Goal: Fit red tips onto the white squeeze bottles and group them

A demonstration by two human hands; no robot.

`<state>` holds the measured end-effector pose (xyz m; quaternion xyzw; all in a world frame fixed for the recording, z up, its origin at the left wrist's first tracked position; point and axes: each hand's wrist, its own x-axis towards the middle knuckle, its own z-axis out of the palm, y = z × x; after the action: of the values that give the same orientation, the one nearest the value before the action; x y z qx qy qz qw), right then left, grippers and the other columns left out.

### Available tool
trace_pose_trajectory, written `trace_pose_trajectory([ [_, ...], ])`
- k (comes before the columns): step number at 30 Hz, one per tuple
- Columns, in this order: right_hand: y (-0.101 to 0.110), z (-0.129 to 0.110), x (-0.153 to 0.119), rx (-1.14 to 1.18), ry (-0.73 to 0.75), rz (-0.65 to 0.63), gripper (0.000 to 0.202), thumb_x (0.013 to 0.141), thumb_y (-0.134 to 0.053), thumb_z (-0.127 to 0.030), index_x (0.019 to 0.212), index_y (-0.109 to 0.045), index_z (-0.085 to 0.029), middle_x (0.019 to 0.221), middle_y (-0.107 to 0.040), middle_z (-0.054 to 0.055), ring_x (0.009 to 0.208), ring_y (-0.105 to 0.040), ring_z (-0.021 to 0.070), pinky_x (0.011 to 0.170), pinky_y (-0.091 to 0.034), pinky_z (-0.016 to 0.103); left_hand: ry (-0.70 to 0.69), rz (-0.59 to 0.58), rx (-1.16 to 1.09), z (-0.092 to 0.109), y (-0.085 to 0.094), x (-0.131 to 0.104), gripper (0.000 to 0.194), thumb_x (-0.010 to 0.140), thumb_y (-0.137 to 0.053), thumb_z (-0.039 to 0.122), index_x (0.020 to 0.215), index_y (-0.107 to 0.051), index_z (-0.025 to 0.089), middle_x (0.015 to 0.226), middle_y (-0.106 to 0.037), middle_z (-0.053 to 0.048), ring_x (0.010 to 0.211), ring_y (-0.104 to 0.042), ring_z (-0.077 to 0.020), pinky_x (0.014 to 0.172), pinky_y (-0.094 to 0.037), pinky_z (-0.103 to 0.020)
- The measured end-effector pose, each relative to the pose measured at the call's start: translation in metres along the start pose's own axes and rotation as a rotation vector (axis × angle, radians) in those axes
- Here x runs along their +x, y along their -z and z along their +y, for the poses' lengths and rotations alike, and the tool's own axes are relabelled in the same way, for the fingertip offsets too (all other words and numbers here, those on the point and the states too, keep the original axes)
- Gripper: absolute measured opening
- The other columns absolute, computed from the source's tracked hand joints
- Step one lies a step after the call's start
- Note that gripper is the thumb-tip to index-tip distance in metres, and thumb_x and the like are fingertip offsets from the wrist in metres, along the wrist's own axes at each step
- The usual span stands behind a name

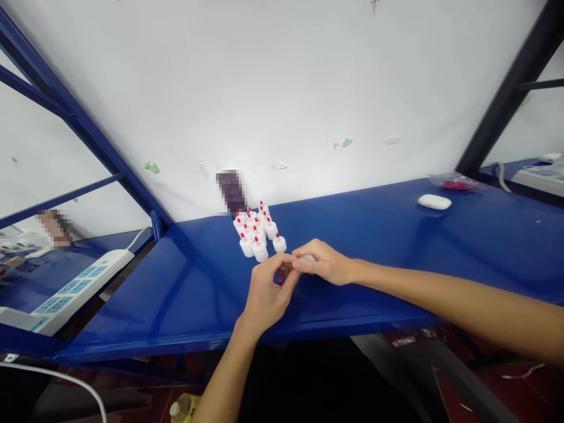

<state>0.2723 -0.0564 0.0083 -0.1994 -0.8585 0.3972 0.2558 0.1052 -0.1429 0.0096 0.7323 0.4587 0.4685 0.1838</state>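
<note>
My left hand (268,291) and my right hand (324,262) meet over the blue table, fingertips touching. A small white rounded piece (307,257) shows between the thumb and fingers of my right hand; the rest of it is covered. My left thumb and forefinger are pinched together beside it, and whatever they grip is hidden. Through the gap in my left hand a small red tip (280,281) shows. Just beyond my hands several small white bottles (259,252) with red tips stand upright in a cluster, and one bottle (279,244) is slightly apart at its right.
The blue table (365,235) runs along a white wall. A white oval case (434,202) and a plastic bag with red pieces (460,183) lie at the right. A blurred dark object (231,191) leans behind the bottles. A white power strip (83,288) is at the left.
</note>
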Motion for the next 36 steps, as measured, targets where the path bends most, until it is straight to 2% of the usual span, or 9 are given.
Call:
trace_pose_trajectory([
  [5,-0.002,0.001,0.000,0.040,0.064,0.001,0.048,0.093,-0.043,-0.055,0.076,-0.062,-0.014,0.066,-0.049,-0.001,0.064,-0.043,0.0121,0.061,-0.032,0.025,0.008,-0.051,-0.039,0.001,-0.003,-0.002,0.015,0.095,-0.054,0.028,0.097,-0.065,0.019,0.080,-0.066,0.000,0.070,-0.057,-0.0114,0.068,-0.045,-0.023],
  [8,-0.004,0.007,0.001,0.154,0.081,0.033,0.047,0.094,-0.041,-0.054,0.077,-0.060,-0.015,0.067,-0.051,0.000,0.062,-0.045,0.0118,0.060,-0.035,0.025,0.026,-0.067,-0.032,0.001,0.001,0.004,0.016,0.095,-0.052,0.030,0.102,-0.062,0.019,0.073,-0.063,0.002,0.064,-0.055,-0.0103,0.063,-0.043,-0.022],
  [11,-0.001,0.016,0.005,0.272,0.027,0.170,0.048,0.095,-0.035,-0.056,0.076,-0.055,-0.016,0.060,-0.049,-0.002,0.053,-0.044,0.0112,0.054,-0.036,0.025,0.063,-0.015,0.026,0.000,0.015,0.024,0.017,0.095,-0.052,0.034,0.102,-0.059,0.020,0.062,-0.056,0.005,0.055,-0.049,-0.0100,0.056,-0.039,-0.022],
  [14,0.006,0.023,0.010,0.285,-0.058,0.309,0.047,0.095,-0.033,-0.054,0.079,-0.058,-0.017,0.054,-0.048,-0.003,0.048,-0.044,0.0116,0.050,-0.036,0.024,-0.015,0.070,0.267,-0.005,0.033,0.054,0.018,0.093,-0.053,0.035,0.099,-0.060,0.020,0.070,-0.057,0.003,0.063,-0.051,-0.0127,0.065,-0.040,-0.026],
  [16,0.011,0.025,0.012,0.249,-0.089,0.344,0.045,0.095,-0.035,-0.051,0.079,-0.059,-0.017,0.053,-0.048,-0.003,0.048,-0.045,0.0118,0.050,-0.037,0.024,-0.081,0.033,0.540,-0.011,0.041,0.071,0.016,0.089,-0.057,0.035,0.094,-0.065,0.021,0.080,-0.060,-0.001,0.079,-0.056,-0.0175,0.078,-0.039,-0.032],
  [19,0.015,0.024,0.013,0.194,-0.095,0.350,0.043,0.095,-0.035,-0.048,0.076,-0.059,-0.017,0.052,-0.049,-0.003,0.049,-0.046,0.0118,0.052,-0.038,0.024,-0.075,-0.046,0.730,-0.020,0.043,0.083,0.017,0.087,-0.058,0.035,0.092,-0.068,0.023,0.089,-0.061,-0.003,0.093,-0.056,-0.0225,0.087,-0.034,-0.039],
  [24,0.015,0.020,0.012,0.141,-0.115,0.326,0.040,0.092,-0.034,-0.038,0.069,-0.059,-0.017,0.051,-0.048,-0.002,0.049,-0.047,0.0118,0.053,-0.037,0.024,-0.054,-0.068,0.797,-0.028,0.040,0.078,0.017,0.086,-0.059,0.035,0.088,-0.070,0.023,0.093,-0.062,-0.005,0.098,-0.057,-0.0245,0.086,-0.032,-0.039],
  [34,0.017,0.021,0.013,0.025,-0.129,0.337,0.042,0.094,-0.032,-0.039,0.069,-0.058,-0.017,0.054,-0.051,-0.002,0.054,-0.050,0.0127,0.058,-0.035,0.025,-0.094,0.115,0.700,-0.020,0.046,0.073,0.018,0.085,-0.059,0.033,0.082,-0.070,0.019,0.064,-0.061,0.000,0.061,-0.056,-0.0147,0.071,-0.038,-0.032],
  [36,0.018,0.021,0.013,-0.077,-0.140,0.331,0.043,0.096,-0.033,-0.039,0.069,-0.058,-0.018,0.056,-0.053,-0.001,0.056,-0.051,0.0131,0.060,-0.033,0.026,-0.129,0.077,0.619,-0.015,0.043,0.063,0.021,0.087,-0.057,0.032,0.077,-0.069,0.018,0.063,-0.061,-0.001,0.059,-0.055,-0.0133,0.066,-0.039,-0.028],
])
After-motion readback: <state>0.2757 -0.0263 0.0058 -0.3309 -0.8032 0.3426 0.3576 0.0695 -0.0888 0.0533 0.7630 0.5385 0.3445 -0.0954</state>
